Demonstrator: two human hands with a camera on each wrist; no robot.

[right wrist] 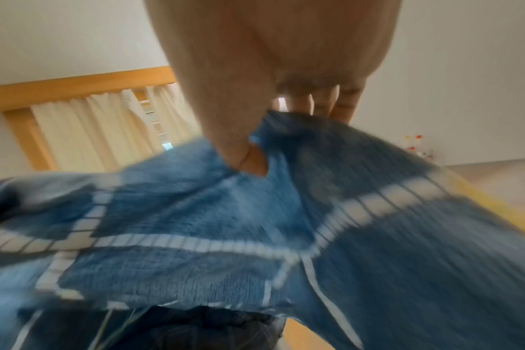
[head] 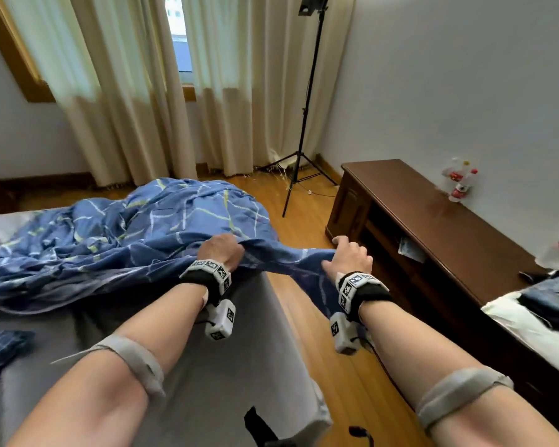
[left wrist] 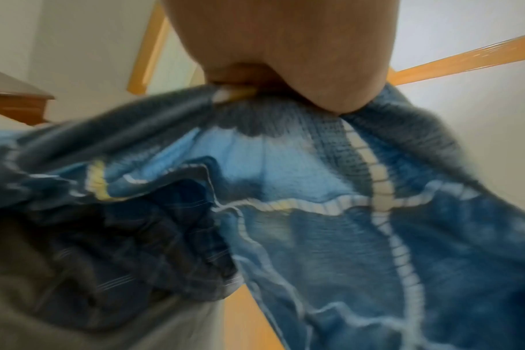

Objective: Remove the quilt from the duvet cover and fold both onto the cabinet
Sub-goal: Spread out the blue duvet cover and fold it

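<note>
Bedroom with wood floor, and we're standing at the bed (head: pixel 207 366) corner. Our left hand (head: pixel 221 250) and right hand (head: pixel 352 254) each clench a bunched edge of the blue duvet cover (head: pixel 136 227), stretched between them off the mattress. The white quilt (head: pixel 526 324) looks already out, heaped on the near end of the dark wooden cabinet (head: pixel 433 217). We judge extraction done; the cover is unfolded, and it's unclear if the quilt is folded. Cabinet shelf holds some paper, unclear.
</note>
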